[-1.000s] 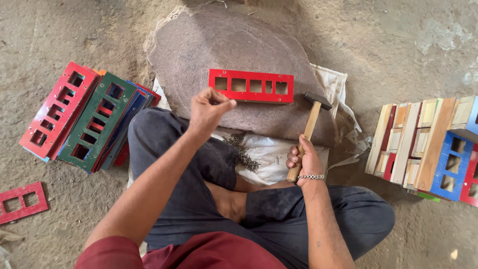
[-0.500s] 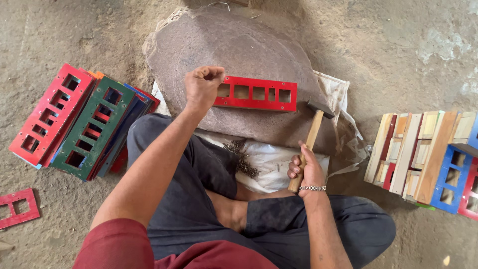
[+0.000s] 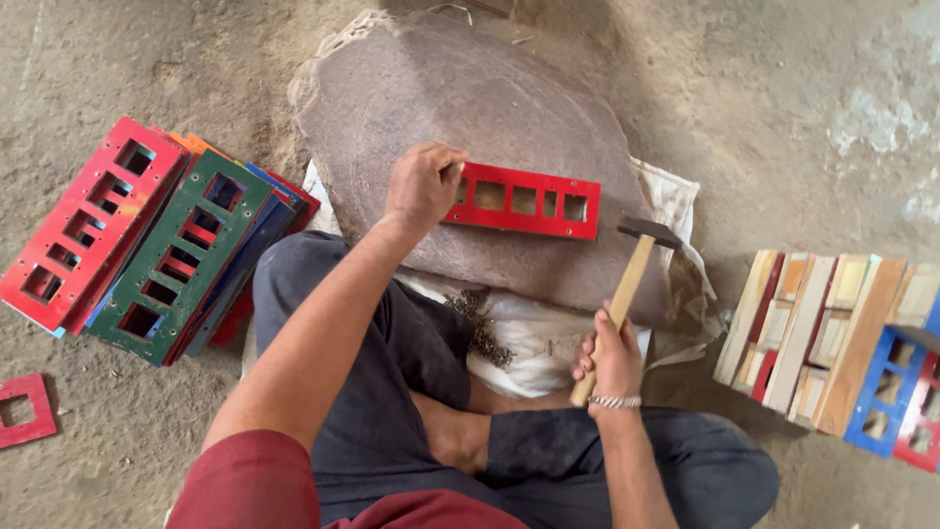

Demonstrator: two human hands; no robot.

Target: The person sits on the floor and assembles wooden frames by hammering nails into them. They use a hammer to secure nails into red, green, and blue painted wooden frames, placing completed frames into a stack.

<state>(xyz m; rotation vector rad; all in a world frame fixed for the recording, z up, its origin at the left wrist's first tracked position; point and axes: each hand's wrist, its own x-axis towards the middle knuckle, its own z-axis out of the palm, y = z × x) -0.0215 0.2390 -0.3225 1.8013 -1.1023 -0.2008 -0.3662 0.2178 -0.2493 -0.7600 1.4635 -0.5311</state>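
Note:
I sit cross-legged on the ground behind a large flat stone slab (image 3: 460,108). A red rectangular panel (image 3: 524,201) with several square cut-outs lies across the slab. My left hand (image 3: 421,186) rests on the panel's left end, fingers closed around it. My right hand (image 3: 609,358) grips the wooden handle of a hammer (image 3: 634,274), whose dark metal head hovers just right of the panel, near the slab's right edge.
A stack of red, green and blue cut-out panels (image 3: 147,240) lies to my left, with a small red square frame (image 3: 24,411) near the left edge. Wooden, red and blue box pieces (image 3: 842,338) stand at my right. A white sack with small dark nails (image 3: 480,323) lies over my lap.
My left hand has moved from above the panel down onto its left end. The hammer has stayed raised beside the panel's right end.

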